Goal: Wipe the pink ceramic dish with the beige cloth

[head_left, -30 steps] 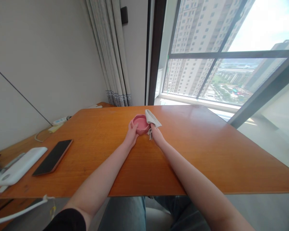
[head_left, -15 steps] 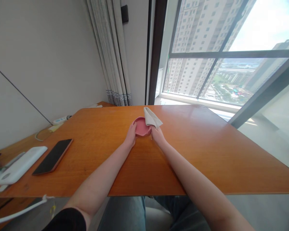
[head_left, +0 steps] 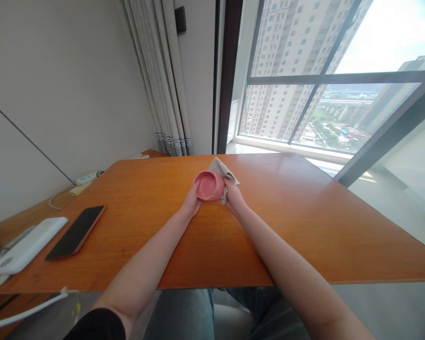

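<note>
A pink bowl (head_left: 208, 185) is held over the middle of the table, tilted so that a round face points toward me. My left hand (head_left: 192, 199) is closed on its left rim, thumb on the near side. On the other side, my right hand (head_left: 233, 192) grips a light grey cloth (head_left: 221, 168) and presses it against the bowl's right side. Part of the cloth stands up behind the bowl, and a fold hangs below my right fingers. The fingertips of both hands are partly hidden behind the bowl and cloth.
On the wooden table (head_left: 134, 236), a dark phone (head_left: 77, 231) and a white device like a power bank (head_left: 30, 245) lie at the left. A white cable (head_left: 28, 311) crosses the near left corner. A power strip (head_left: 88, 178) sits by the wall.
The pink bowl has turned in my hands and now shows more of its right side. My right hand has shifted the cloth from its top right edge around the right side.
</note>
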`<state>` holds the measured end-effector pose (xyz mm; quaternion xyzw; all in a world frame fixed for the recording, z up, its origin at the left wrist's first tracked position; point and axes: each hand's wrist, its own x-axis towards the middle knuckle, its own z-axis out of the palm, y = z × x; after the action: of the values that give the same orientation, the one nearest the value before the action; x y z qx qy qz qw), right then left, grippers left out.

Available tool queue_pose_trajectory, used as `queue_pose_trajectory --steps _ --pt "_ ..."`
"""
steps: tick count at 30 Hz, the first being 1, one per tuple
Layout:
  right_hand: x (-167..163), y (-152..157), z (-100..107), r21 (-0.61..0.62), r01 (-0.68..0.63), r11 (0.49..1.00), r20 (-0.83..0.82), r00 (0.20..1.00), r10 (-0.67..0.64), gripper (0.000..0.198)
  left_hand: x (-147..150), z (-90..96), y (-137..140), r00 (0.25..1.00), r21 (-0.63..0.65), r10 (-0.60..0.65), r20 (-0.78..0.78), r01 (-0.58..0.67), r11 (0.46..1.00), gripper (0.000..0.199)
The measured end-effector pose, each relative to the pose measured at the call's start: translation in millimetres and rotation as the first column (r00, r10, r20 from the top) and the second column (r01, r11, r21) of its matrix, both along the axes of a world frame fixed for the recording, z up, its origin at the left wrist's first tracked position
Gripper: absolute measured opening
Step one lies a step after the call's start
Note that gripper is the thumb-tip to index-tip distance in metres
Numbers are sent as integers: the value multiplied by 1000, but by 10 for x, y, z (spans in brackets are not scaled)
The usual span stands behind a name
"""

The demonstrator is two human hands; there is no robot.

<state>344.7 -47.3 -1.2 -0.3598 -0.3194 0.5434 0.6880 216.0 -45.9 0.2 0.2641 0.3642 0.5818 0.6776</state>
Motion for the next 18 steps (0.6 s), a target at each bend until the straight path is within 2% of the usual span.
queue_pose_trajectory --steps 3,6,8,10,12,15,18 --pt "-84 -37 -20 -81 -47 996 -128 991 36 18 26 -24 -29 998 21 57 -15 -57 998 29" --pt "-204 -79 -71 -75 -72 995 -175 983 58 23 -9 -47 -1 986 47 154 -71 -151 987 35" --pt "-237 -84 -92 -63 -34 997 -184 983 22 26 -38 -63 31 964 153 211 -159 -187 970 39" --pt "-197 -63 -91 -65 42 997 -175 983 -52 23 -51 -78 55 935 286 232 -268 -153 946 45" --pt "-96 -21 -72 -88 113 990 -140 982 -124 18 -47 -87 61 919 288 152 -364 -44 957 45" --pt "66 45 -47 -159 99 982 -78 991 -112 12 -20 -84 39 885 122 -40 -464 108 987 40" --pt "101 58 -49 -227 11 974 -110 993 -36 11 6 -65 10 869 69 -69 -490 118 991 39"
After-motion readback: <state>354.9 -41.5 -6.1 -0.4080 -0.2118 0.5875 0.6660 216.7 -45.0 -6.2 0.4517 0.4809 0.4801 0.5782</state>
